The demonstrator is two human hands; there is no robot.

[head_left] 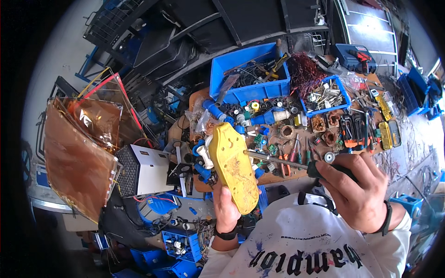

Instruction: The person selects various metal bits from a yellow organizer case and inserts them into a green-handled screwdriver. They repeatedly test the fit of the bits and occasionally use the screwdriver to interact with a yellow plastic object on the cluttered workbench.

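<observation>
My left hand grips the lower end of a long yellow plastic casing, its fingers mostly hidden behind it. The casing is held upright, with small holes and dark smudges on its face. My right hand is closed around the dark green handle of a screwdriver. Its metal shaft points left, and the tip end meets the casing's right edge; whether it sits in a screw or opening cannot be made out. A small round metal piece appears just above my right hand.
Across the cluttered workbench lie pliers, screwdrivers and loose parts. Behind them stand a large blue bin of tools, a blue tray of metal pieces and tangled dark-red wire. Brown sheets and a white box are at left.
</observation>
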